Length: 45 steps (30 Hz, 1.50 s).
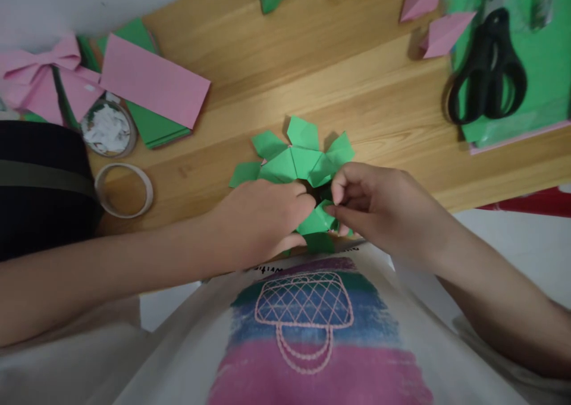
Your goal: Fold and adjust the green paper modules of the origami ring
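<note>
A green folded paper piece [307, 162], star-like with several pointed flaps and a dark opening at its middle, lies at the front edge of the wooden table. My left hand [272, 217] is closed on its near left side, with the fingers bent in at the opening. On the right, my right hand [372, 206] pinches the rim of the same paper between thumb and forefinger. The fingertips of both hands partly cover the paper's near side. A little pink shows under the green flaps.
Black-handled scissors [488, 75] rest on green sheets [544, 84] at right. Pink folded pieces [446, 33] lie nearby. At left are a pink paper bow [42, 72], a pink card [154, 81], a tape roll with white scraps [109, 128] and an empty ring [125, 212].
</note>
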Each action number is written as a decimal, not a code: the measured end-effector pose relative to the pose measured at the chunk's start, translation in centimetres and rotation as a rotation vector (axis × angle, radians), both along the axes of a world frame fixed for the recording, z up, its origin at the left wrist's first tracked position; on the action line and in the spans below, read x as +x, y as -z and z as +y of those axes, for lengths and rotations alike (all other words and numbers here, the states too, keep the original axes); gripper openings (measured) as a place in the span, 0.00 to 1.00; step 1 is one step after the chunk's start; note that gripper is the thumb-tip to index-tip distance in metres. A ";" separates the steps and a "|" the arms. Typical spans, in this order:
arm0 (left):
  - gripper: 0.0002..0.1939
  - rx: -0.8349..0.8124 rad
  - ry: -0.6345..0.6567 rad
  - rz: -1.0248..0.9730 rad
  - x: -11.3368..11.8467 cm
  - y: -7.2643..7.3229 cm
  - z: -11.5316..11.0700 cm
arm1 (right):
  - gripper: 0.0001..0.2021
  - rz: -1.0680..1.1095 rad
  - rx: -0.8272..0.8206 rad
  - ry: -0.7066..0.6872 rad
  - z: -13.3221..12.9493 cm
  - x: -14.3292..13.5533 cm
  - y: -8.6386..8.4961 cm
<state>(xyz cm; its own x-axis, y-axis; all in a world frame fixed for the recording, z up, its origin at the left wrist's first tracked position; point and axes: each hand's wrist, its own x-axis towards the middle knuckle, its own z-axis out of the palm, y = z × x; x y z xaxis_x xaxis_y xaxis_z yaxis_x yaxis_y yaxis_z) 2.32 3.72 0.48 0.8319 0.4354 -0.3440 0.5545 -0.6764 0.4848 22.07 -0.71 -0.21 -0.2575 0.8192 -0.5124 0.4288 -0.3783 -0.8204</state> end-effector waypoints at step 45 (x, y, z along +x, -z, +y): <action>0.10 0.062 0.003 0.007 -0.6 0.3 -1.9 | 0.09 -0.085 -0.006 0.036 0.0 -0.5 -0.6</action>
<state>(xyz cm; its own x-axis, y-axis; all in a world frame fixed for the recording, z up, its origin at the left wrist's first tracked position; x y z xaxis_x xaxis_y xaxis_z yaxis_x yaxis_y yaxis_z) 1.76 1.81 0.19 0.8308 0.4538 -0.3221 0.5558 -0.7066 0.4380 21.60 -0.67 0.41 -0.1837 0.8239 -0.5362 0.4830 -0.3994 -0.7792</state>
